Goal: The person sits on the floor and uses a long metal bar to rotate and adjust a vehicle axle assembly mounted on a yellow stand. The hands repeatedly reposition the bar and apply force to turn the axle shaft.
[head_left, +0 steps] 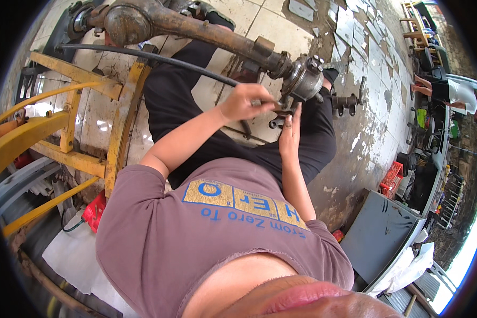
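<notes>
A rusty axle housing (206,37) lies across in front of me, over my legs, with a round bulge at its left part and a steel knuckle (305,79) at its right end. Close under the knuckle, my left hand (249,102) is closed, its fingers curled round a small metal piece whose kind I cannot make out. My right hand (290,135) reaches up to the underside of the knuckle, fingers stretched out and close together. Behind the left hand runs a long dark rod (159,57). A metal end with a hole (275,123) shows between the hands.
A yellow metal frame (114,127) stands close on my left. On the floor to the right lies a metal part (347,103); broken tile pieces (344,26) lie beyond. A grey cabinet (379,233) and red crate (391,179) stand at right. Another person (456,95) is farther off.
</notes>
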Demonstrator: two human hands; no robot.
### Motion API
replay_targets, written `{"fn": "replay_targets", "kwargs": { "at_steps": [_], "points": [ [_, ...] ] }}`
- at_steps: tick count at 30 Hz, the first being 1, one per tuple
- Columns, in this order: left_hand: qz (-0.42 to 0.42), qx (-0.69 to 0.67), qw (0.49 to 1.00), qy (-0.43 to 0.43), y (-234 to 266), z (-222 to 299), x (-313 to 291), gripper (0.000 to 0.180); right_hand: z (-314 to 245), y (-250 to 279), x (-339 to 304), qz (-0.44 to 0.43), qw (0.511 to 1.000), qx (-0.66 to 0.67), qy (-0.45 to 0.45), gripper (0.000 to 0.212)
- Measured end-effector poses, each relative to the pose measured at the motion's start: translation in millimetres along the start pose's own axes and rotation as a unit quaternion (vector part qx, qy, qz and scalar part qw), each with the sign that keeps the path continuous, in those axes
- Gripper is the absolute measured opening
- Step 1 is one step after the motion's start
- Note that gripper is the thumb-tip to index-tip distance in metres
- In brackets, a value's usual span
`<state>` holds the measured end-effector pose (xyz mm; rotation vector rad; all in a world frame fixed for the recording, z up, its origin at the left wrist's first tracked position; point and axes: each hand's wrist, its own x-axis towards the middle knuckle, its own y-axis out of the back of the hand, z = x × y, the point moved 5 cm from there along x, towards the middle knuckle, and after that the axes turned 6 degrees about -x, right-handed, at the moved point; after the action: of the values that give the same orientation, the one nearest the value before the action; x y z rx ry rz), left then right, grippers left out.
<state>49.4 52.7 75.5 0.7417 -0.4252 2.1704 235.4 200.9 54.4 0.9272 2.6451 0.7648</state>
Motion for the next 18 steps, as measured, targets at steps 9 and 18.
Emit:
{"fn": "replay_targets", "kwargs": {
  "at_steps": [9,18],
  "points": [
    [0.013,-0.058,0.952,0.3,4.1,-50.6,-18.8,0.028,-47.2,-38.4,-4.1,-0.021,0.919,-0.266,0.291,0.09],
    [0.072,0.277,0.94,0.187,67.9,-38.1,1.4,0.024,-28.9,-48.4,21.4,-0.14,0.874,-0.41,0.217,0.083]
  ]
}}
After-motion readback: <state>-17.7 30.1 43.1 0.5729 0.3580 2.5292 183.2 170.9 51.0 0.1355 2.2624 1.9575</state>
